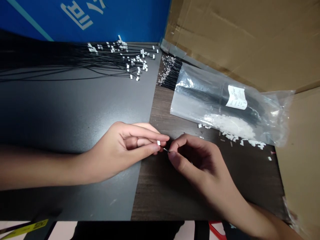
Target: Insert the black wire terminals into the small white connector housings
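My left hand [122, 150] comes in from the left and pinches a small white plastic connector housing [158, 142] between thumb and fingers. My right hand [197, 163] comes in from the lower right, with thumb and forefinger closed on a thin black wire with a bare metal terminal tip [166, 150]. That tip sits just beside the housing, and the fingers hide most of the wire. Both hands are above the seam between a dark grey board [70, 110] and a wood-grain table [147, 190].
Black wires with white connectors fan across the board's far end [120, 56]. A clear plastic bag [225, 106] holds black wires and white connectors, with loose connectors [240, 140] spilled beside it. A wire bundle [170, 71] sticks out. Cardboard [237, 33] and a blue panel [82, 16] stand behind.
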Motion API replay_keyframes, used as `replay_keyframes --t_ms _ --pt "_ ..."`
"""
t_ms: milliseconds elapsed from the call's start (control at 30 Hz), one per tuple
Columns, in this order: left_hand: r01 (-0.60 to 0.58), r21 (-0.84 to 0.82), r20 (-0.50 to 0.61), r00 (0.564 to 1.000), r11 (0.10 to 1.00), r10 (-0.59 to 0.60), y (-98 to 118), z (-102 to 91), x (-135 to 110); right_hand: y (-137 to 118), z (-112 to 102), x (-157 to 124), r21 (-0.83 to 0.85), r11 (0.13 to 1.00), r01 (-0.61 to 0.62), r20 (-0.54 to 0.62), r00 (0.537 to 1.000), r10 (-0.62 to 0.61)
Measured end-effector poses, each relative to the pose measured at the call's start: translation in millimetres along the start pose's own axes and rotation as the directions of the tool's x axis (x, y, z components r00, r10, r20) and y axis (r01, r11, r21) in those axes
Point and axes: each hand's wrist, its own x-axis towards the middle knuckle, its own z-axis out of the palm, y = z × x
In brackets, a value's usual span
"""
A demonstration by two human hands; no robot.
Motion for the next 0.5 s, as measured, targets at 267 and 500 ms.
replay_keyframes --t_ms 267,500 --pt "-0.042 0.059 0.006 0.999 0.997 0.042 1.0 3.2 -1.5 0.1 -1.2 -0.7 -0.022 1.000 0.001 0.017 1.000 0.000" --pt "0.067 0.010 -0.029 0.997 0.998 -0.067 0.4 4.6 -3.6 -1.6 -0.2 -0.5 -0.051 0.999 -0.008 0.011 1.000 0.009"
